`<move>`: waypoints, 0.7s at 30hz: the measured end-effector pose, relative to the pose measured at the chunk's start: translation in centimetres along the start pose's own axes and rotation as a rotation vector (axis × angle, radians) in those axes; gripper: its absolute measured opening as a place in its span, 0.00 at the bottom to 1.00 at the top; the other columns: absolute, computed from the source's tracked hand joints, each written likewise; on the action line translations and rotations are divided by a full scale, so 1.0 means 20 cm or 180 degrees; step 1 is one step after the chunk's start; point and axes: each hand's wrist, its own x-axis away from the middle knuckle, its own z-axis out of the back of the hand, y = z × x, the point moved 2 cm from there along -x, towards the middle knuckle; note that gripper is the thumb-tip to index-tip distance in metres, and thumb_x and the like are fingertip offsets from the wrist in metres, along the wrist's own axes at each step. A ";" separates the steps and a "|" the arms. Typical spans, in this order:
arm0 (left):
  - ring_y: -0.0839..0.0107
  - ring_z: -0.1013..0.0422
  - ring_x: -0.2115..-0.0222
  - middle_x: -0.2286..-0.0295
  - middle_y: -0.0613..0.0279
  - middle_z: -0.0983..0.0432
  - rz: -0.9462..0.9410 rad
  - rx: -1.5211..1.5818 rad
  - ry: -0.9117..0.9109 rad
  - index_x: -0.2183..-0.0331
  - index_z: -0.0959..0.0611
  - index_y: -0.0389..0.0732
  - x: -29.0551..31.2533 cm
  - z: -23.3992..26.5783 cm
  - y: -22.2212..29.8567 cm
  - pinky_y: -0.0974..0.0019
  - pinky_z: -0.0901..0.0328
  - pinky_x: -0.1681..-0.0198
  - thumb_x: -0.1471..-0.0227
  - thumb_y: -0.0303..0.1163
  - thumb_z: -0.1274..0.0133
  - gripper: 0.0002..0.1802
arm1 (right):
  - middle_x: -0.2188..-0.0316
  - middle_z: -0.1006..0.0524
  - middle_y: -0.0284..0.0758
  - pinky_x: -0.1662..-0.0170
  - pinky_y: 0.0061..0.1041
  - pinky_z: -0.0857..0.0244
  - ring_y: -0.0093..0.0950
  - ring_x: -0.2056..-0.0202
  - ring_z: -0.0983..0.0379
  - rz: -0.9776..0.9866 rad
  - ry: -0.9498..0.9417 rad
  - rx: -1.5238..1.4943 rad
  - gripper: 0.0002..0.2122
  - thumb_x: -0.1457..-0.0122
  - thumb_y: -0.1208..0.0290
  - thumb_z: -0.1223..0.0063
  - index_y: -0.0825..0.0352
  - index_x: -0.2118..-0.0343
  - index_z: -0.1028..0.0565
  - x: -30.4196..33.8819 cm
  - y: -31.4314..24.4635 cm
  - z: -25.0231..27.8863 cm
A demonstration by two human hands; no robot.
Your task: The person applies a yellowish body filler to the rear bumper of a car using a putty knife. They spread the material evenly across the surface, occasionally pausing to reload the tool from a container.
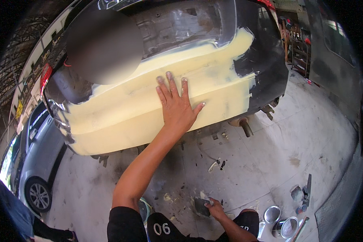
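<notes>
My left hand point(176, 109) lies flat with fingers spread on the rear panel of a car point(266, 60). A broad coat of pale yellow body filler point(121, 121) covers much of that panel, and dark paint shows at its edges. Low over the floor, my right hand point(217, 209) is closed around a dark, flat, roughly rectangular plate point(201, 206). Something pale, like filler, sits at the plate's upper edge. Whether the plate is a spreader or a mixing board, I cannot tell.
An exhaust pipe point(246, 127) juts out below the panel. At lower right stand open cans point(289, 228), near a dark long-handled tool point(307, 189). A bucket point(144, 209) is by my left arm. A silver car point(42, 155) is parked left, and a person's leg point(16, 209) shows there.
</notes>
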 end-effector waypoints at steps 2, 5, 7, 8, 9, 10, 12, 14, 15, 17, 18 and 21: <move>0.36 0.73 0.39 0.41 0.29 0.70 -0.0170 0.0092 0.0018 0.42 0.42 0.32 -0.02 -0.01 0.04 0.42 0.70 0.39 0.52 0.59 0.52 0.48 | 0.55 0.29 0.54 0.50 0.34 0.39 0.43 0.56 0.29 -0.0050 -0.0066 -0.0009 0.25 0.44 0.60 0.48 0.70 0.47 0.34 0.03 -0.07 0.03; 0.38 0.72 0.39 0.41 0.29 0.69 -0.0310 0.0184 0.0039 0.42 0.42 0.33 -0.06 -0.01 0.09 0.43 0.70 0.39 0.52 0.59 0.52 0.47 | 0.52 0.31 0.53 0.48 0.32 0.40 0.43 0.51 0.33 -0.0198 -0.0328 -0.0156 0.26 0.45 0.61 0.46 0.71 0.47 0.34 0.11 -0.23 0.09; 0.40 0.72 0.39 0.41 0.30 0.68 -0.0390 0.0269 0.0042 0.42 0.42 0.33 -0.10 -0.02 0.15 0.43 0.70 0.39 0.51 0.59 0.53 0.47 | 0.51 0.32 0.53 0.47 0.32 0.41 0.44 0.49 0.34 -0.0189 -0.0392 -0.0182 0.26 0.45 0.61 0.46 0.71 0.47 0.34 0.11 -0.22 0.08; 0.40 0.71 0.38 0.41 0.30 0.67 -0.0437 0.0300 0.0048 0.42 0.41 0.33 -0.12 -0.02 0.17 0.44 0.69 0.39 0.51 0.59 0.53 0.47 | 0.52 0.31 0.53 0.48 0.32 0.41 0.44 0.50 0.34 -0.0092 -0.0364 -0.0133 0.26 0.45 0.62 0.46 0.71 0.47 0.34 0.09 -0.17 0.05; 0.41 0.71 0.38 0.41 0.30 0.67 -0.0480 0.0324 0.0049 0.42 0.41 0.33 -0.14 -0.02 0.19 0.44 0.69 0.39 0.51 0.59 0.53 0.47 | 0.52 0.31 0.53 0.48 0.32 0.40 0.44 0.50 0.33 0.0005 -0.0344 -0.0085 0.26 0.46 0.62 0.45 0.71 0.47 0.33 0.07 -0.14 0.02; 0.42 0.71 0.38 0.41 0.32 0.65 -0.0489 0.0337 0.0102 0.42 0.40 0.33 -0.15 -0.04 0.20 0.45 0.69 0.38 0.50 0.60 0.55 0.46 | 0.53 0.30 0.53 0.49 0.32 0.40 0.43 0.51 0.33 0.0005 -0.0401 -0.0110 0.26 0.46 0.62 0.45 0.72 0.47 0.33 0.06 -0.12 0.01; 0.44 0.70 0.38 0.40 0.34 0.65 -0.0569 0.0296 0.0112 0.42 0.40 0.34 -0.16 -0.06 0.20 0.45 0.69 0.38 0.50 0.60 0.56 0.45 | 0.55 0.29 0.53 0.51 0.31 0.39 0.42 0.53 0.31 0.0049 -0.0558 -0.0119 0.26 0.46 0.62 0.45 0.73 0.48 0.34 0.04 -0.11 -0.02; 0.51 0.70 0.37 0.38 0.46 0.63 -0.0658 0.0328 0.0150 0.42 0.41 0.36 -0.17 -0.05 0.14 0.46 0.70 0.38 0.49 0.61 0.58 0.45 | 0.57 0.27 0.52 0.52 0.30 0.38 0.40 0.55 0.30 -0.0016 -0.0465 -0.0063 0.26 0.46 0.63 0.44 0.75 0.48 0.34 0.01 -0.08 -0.04; 0.52 0.69 0.37 0.38 0.50 0.63 -0.0657 0.0153 0.0144 0.41 0.41 0.38 -0.16 -0.04 0.09 0.46 0.70 0.38 0.49 0.61 0.58 0.44 | 0.58 0.27 0.51 0.52 0.30 0.38 0.38 0.55 0.30 -0.0042 -0.0424 -0.0029 0.26 0.46 0.64 0.44 0.76 0.48 0.34 0.01 -0.06 -0.05; 0.56 0.69 0.37 0.37 0.57 0.62 -0.0661 -0.0178 0.0128 0.41 0.41 0.42 -0.14 0.00 -0.01 0.47 0.70 0.37 0.49 0.60 0.58 0.43 | 0.58 0.27 0.51 0.52 0.29 0.38 0.36 0.55 0.30 0.0117 -0.0301 -0.0144 0.26 0.47 0.66 0.44 0.77 0.49 0.34 0.00 -0.03 -0.07; 0.57 0.69 0.37 0.37 0.59 0.62 -0.0599 -0.0216 0.0156 0.41 0.41 0.44 -0.12 0.01 -0.09 0.47 0.70 0.37 0.49 0.60 0.57 0.42 | 0.58 0.27 0.50 0.52 0.29 0.38 0.35 0.56 0.30 0.0194 -0.0242 -0.0205 0.25 0.47 0.67 0.44 0.77 0.49 0.34 0.00 -0.01 -0.08; 0.57 0.69 0.36 0.37 0.62 0.61 -0.0434 -0.0372 0.0207 0.40 0.41 0.48 -0.05 0.10 -0.36 0.47 0.71 0.37 0.49 0.58 0.56 0.40 | 0.56 0.27 0.49 0.52 0.28 0.38 0.36 0.55 0.30 0.0085 -0.0170 -0.0208 0.24 0.47 0.69 0.44 0.77 0.49 0.33 -0.03 0.06 -0.10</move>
